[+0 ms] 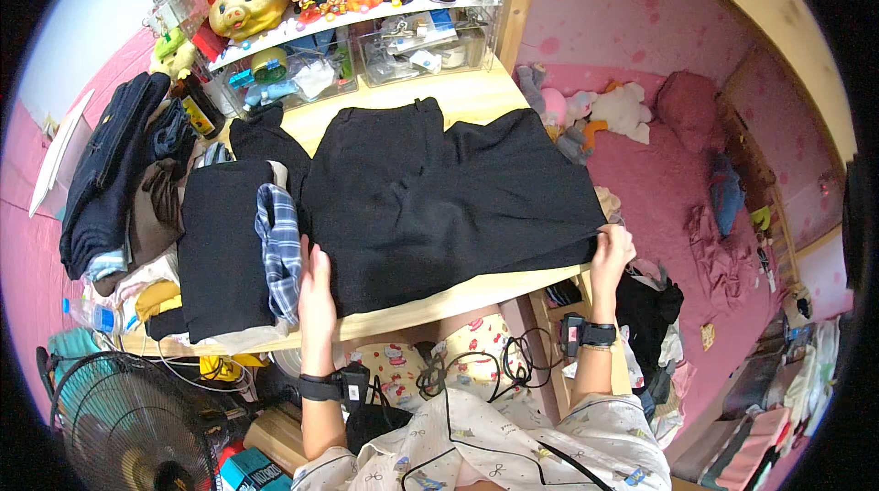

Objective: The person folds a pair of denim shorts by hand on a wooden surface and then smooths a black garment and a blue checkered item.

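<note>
A black cloth garment [426, 195], apparently trousers with a waistband at the upper edge, lies spread over the light wooden table. My right hand [613, 245] pinches its lower right corner at the table's right edge. At the garment's left edge my left hand [317, 281] rests upright, fingers extended, between it and a stack of folded clothes. In that stack are a folded black cloth [223, 244] and a blue plaid cloth [278, 244]. Another piece of black cloth [268, 140] lies behind, touching the spread garment.
Piled dark jeans and clothes [110, 168] stand at the far left. Behind the table, a shelf [302, 34] holds figurines and clear boxes. A black fan [137, 422] is at the lower left, and a pink bed [652, 195] with plush toys lies right. Cables hang over my lap.
</note>
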Demonstrator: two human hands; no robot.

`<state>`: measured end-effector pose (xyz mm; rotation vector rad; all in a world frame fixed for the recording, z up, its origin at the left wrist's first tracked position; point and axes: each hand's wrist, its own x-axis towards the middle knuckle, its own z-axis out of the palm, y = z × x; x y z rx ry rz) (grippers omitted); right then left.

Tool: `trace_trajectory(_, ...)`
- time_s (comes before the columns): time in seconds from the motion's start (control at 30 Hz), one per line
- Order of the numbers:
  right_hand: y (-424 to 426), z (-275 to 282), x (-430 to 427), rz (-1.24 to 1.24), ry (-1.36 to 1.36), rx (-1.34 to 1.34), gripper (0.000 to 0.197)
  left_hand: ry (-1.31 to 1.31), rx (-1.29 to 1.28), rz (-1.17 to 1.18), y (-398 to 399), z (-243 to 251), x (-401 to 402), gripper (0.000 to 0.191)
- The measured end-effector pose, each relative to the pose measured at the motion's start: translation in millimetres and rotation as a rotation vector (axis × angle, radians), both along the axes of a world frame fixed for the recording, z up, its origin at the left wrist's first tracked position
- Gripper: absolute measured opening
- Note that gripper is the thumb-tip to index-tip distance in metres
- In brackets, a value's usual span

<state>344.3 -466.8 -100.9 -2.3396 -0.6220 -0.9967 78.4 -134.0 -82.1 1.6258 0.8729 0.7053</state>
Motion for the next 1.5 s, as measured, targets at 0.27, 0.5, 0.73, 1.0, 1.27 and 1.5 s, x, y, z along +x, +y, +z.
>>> trace_trajectory(0.27, 12, 25, -29, 0.206, 0.293, 0.123, 0.019, -0.318, -0.072, 0.056, -13, 1, 18, 0.045)
trace_trajectory(0.5, 157, 39, -87, 0.634, 0.424, -0.265, 0.045, 0.182, 0.416, -0.314, -40, -1, 63, 0.055)
trace_trajectory(0.73, 123, 19, -45, 0.229, 0.764, -0.613, 0.057, 0.608, 0.455, -0.121, -3, -21, 36, 0.079)
trace_trajectory(1.0, 46, 30, -2, -0.15, 0.888, -0.538, 0.053, 0.452, 0.209, 0.132, -17, 12, 31, 0.078)
trace_trajectory(1.27, 156, 39, -14, 0.424, 0.267, -0.283, 0.027, 0.139, 0.523, -0.253, -15, 11, 47, 0.039)
trace_trajectory(1.5, 227, 45, 7, 0.437, 0.827, -0.505, 0.036, 0.489, 0.546, -0.191, 11, -12, 28, 0.061)
